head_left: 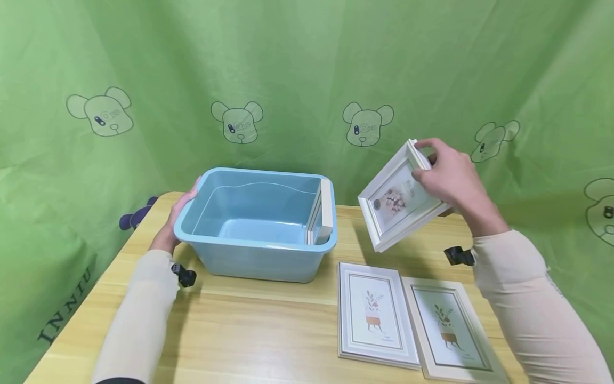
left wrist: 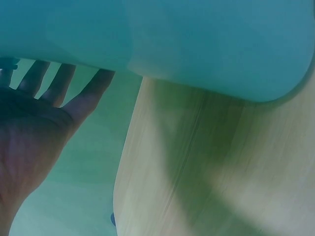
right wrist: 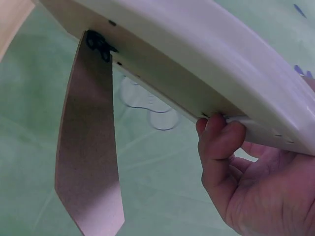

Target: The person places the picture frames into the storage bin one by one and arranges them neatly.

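A white picture frame is held tilted above the table's right side by my right hand, which pinches its upper right edge. In the right wrist view the brown easel leg swings out from the frame's back, and curled fingers press the back's edge. My left hand rests against the left outer side of a blue plastic tub, its fingers extended along the wall. Inside the tub, another white frame stands on edge at the right end.
Two framed flower-pot prints lie face up at the front right: a white frame, seemingly stacked on another, and a cream frame beside it. Behind the wooden table hangs a green curtain. Something purple shows past the left table edge.
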The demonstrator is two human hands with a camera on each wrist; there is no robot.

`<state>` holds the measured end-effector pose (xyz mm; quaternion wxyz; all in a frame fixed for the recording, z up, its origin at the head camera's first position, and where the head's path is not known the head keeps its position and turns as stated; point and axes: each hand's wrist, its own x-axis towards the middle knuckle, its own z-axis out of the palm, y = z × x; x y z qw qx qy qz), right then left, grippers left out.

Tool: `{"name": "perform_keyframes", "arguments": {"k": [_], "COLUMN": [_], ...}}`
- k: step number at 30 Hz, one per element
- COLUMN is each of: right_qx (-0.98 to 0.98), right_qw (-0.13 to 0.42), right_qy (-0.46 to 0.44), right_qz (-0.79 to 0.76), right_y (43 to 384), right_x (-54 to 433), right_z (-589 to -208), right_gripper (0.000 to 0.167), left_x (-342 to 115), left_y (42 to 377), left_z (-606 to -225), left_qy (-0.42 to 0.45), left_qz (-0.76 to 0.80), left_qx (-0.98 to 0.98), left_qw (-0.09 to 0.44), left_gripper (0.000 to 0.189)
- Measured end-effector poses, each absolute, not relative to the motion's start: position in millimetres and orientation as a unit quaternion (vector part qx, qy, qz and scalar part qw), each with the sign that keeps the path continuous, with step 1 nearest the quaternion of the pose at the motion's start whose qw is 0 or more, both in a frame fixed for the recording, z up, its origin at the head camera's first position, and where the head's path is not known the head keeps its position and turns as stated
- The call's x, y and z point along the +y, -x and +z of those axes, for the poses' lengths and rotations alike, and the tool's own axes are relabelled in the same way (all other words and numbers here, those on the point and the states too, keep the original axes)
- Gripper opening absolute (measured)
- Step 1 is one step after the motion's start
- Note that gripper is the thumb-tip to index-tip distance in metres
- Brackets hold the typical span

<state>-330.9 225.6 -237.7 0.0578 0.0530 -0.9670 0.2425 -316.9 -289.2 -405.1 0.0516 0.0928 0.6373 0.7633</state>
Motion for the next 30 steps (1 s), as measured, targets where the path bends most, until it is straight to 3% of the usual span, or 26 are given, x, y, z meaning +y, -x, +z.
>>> {"name": "perform_keyframes", "arguments": {"k": [30], "right_qx": [-0.927], "right_qw": [0.132], "right_qy": [-0.041], "right_qz": [0.349], "right_y": [307], "right_x": [199], "right_z": [-181], "right_gripper": [0.069], "left_x": [-291], "left_y": [319], "left_z": [-405], "left_qy": [-0.095], "left_qz": [0.770], "left_qx": [0.628], "left_qw": [0.057], "left_gripper": [0.055]}}
